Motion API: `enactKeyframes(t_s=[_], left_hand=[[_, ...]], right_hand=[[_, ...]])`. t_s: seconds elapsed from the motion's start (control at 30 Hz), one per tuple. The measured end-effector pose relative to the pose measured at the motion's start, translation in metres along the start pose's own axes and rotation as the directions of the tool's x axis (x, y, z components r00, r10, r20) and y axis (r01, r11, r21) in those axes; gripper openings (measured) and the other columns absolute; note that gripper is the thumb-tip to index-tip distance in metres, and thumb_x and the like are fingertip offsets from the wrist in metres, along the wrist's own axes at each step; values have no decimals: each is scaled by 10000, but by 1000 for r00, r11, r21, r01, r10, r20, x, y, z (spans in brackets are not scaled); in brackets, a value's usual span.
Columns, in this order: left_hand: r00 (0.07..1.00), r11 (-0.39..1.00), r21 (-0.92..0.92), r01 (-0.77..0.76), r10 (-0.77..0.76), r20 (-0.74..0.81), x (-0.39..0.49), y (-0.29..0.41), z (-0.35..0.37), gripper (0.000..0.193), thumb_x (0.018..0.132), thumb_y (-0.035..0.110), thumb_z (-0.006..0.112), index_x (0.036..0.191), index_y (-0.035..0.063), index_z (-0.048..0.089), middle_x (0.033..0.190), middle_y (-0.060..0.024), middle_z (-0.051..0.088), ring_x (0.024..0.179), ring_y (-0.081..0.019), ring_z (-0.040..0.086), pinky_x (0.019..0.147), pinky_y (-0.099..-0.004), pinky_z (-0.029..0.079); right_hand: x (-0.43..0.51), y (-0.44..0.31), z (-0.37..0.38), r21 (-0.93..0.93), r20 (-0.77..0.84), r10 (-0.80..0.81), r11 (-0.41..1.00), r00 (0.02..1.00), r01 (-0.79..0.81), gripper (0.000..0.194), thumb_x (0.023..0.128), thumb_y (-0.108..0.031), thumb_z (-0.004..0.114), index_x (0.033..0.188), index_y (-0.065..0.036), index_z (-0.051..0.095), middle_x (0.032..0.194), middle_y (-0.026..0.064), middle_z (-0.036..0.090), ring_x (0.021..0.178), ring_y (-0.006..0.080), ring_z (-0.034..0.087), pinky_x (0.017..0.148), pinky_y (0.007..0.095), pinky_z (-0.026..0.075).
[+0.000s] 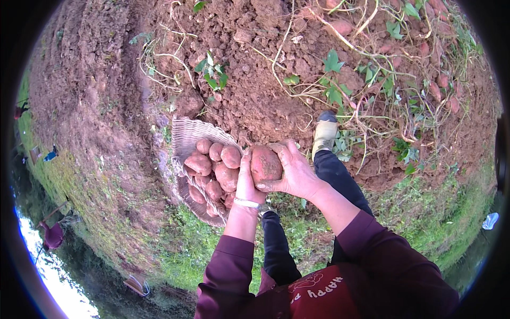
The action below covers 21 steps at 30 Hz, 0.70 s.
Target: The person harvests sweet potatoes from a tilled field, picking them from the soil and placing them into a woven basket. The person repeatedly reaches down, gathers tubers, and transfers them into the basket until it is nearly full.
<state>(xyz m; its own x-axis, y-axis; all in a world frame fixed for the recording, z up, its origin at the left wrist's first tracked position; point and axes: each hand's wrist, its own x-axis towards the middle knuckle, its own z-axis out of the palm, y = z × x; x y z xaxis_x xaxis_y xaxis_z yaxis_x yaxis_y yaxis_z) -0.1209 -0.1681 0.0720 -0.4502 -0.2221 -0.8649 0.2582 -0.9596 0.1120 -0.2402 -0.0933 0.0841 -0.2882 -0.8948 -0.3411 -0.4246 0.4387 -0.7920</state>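
Note:
Between my two hands is one large, soil-smeared sweet potato (pixel 266 164) with reddish skin. My left hand (pixel 249 179) supports its left side, a pale bracelet around the wrist. From the right, the fingers and thumb of my right hand (pixel 293 169) wrap around it. Just left of my hands stands a wicker basket (pixel 199 129), tilted in this view, with a twisted handle (pixel 201 190) across its opening. Inside lie several brownish-red sweet potatoes (pixel 227 177). My left hand overlaps the basket's right side and hides part of it.
Loose brown soil (pixel 247 79) spreads ahead, strewn with cut vines (pixel 370 56). More sweet potatoes (pixel 436 91) lie among vines at the upper right. My right boot (pixel 325 131) stands on the soil edge. Grass (pixel 187 247) grows around my feet. Another person (pixel 53 236) is far left.

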Motion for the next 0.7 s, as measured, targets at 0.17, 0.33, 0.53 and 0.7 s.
enactKeyframes(t_s=[0.17,0.33,0.53,0.7], left_hand=[[1000,993,114,23,-24,5,11,-4,3,570,881,464,499,1294,81,406,1265,-127,485,1156,-269,484,1002,-418,386],[998,998,70,-1,-3,66,8,-10,23,583,861,471,531,1285,86,422,1267,-103,494,1145,-255,493,973,-415,403],[989,996,20,-83,79,127,16,-1,28,568,886,468,479,1313,102,398,1300,-90,470,1201,-241,443,1021,-424,346],[978,984,134,-121,95,186,19,9,30,608,883,480,467,1329,76,378,1334,-95,438,1230,-265,413,1040,-443,316]], right_hand=[[2,5,-10,21,-117,39,999,992,-37,688,630,-446,754,1090,9,518,1038,203,469,934,377,535,795,429,468],[12,27,-13,478,-301,338,863,892,-166,216,815,-185,643,956,-25,610,807,134,612,708,258,587,672,353,474],[19,32,-3,684,-259,379,721,888,-108,148,873,-70,583,1007,-26,627,914,72,629,863,124,573,785,268,453],[19,28,-14,677,-237,395,722,887,-140,129,864,-99,604,962,-19,629,925,72,620,860,143,573,768,275,454]])
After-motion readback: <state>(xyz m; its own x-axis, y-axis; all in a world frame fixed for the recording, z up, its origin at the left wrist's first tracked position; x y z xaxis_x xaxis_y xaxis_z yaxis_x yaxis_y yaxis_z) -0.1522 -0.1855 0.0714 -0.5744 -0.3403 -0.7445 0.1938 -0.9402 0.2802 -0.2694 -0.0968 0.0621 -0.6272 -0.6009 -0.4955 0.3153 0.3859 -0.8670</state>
